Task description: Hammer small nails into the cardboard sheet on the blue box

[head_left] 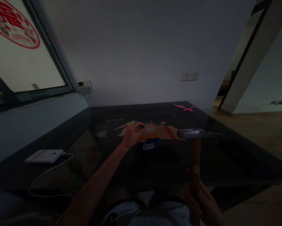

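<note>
My right hand (203,196) is wrapped round the wooden handle of a hammer (196,157), held upright at the right. Its metal head points across, with a blunt face on the left and a tapering end on the right. Over the middle of the table, my left hand (132,131) has its fingers curled together, as in a pinch. What they hold, if anything, is too dark to make out. Beside the fingertips is a tan, patterned piece with a red stripe (163,131), with a small clear patch near its left part. A blue box (148,146) with a white label shows just below.
The dark glossy table (108,114) meets the wall at the back. A white power bank (45,156) with a white cable lies at the left. A pink ribbon (185,108) rests near the far right corner. Wall sockets (190,76) are above the table.
</note>
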The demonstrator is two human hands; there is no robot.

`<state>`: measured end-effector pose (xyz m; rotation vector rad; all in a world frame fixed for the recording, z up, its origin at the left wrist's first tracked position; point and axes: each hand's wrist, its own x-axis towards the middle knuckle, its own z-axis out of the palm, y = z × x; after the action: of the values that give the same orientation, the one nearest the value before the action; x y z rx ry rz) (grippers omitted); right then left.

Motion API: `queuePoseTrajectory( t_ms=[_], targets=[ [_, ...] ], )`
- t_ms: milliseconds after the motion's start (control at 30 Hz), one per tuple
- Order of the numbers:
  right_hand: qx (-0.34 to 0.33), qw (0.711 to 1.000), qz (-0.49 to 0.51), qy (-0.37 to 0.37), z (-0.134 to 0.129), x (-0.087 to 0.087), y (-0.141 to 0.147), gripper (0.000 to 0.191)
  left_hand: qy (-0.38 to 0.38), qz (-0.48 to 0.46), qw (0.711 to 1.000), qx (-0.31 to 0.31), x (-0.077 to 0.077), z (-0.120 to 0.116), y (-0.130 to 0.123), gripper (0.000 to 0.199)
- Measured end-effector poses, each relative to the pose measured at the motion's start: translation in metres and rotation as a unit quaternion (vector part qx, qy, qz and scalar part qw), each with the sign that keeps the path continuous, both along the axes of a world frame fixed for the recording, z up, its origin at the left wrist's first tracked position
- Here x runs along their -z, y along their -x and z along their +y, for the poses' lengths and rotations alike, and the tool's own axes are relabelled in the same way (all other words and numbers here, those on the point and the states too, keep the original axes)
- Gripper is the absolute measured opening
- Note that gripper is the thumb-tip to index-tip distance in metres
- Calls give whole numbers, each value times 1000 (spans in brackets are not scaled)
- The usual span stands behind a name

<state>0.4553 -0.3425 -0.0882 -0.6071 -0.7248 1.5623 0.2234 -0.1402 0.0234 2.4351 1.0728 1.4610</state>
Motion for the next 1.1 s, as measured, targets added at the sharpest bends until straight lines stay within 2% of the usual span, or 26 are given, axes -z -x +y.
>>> queuePoseTrajectory(
  t_ms=[100, 267, 433, 667, 767, 867, 933, 1033, 1100],
  targets=[
    [0, 1000, 1, -6, 0, 1, 0, 38, 37, -65, 997, 3, 0, 20, -7, 7],
    [2, 1000, 9, 7, -1, 5, -3, 42, 87, -64, 994, 32, 10, 37, -18, 9],
    [3, 1000, 14, 20, -1, 2, -3, 38, 105, -59, 992, 34, 15, 39, -16, 10],
    [11, 999, 10, 36, -1, 4, 0, 50, 137, -84, 986, 55, 15, 37, -15, 10],
    [6, 999, -8, 39, 0, 0, -1, 48, 153, -90, 982, 63, 17, 37, -16, 10],
    [-11, 999, -33, 21, 6, -14, -6, 43, 162, -87, 981, 69, 19, 40, -16, 11],
    [-21, 998, -66, -6, 13, -31, -10, 44, 163, -82, 981, 65, 20, 43, -15, 12],
    [-2, 988, -156, -24, 27, -67, -12, 55, 167, -79, 981, 58, 23, 45, -15, 10],
    [43, 972, -230, -24, 38, -94, -9, 55, 171, -76, 981, 54, 23, 44, -15, 9]
  ],
)
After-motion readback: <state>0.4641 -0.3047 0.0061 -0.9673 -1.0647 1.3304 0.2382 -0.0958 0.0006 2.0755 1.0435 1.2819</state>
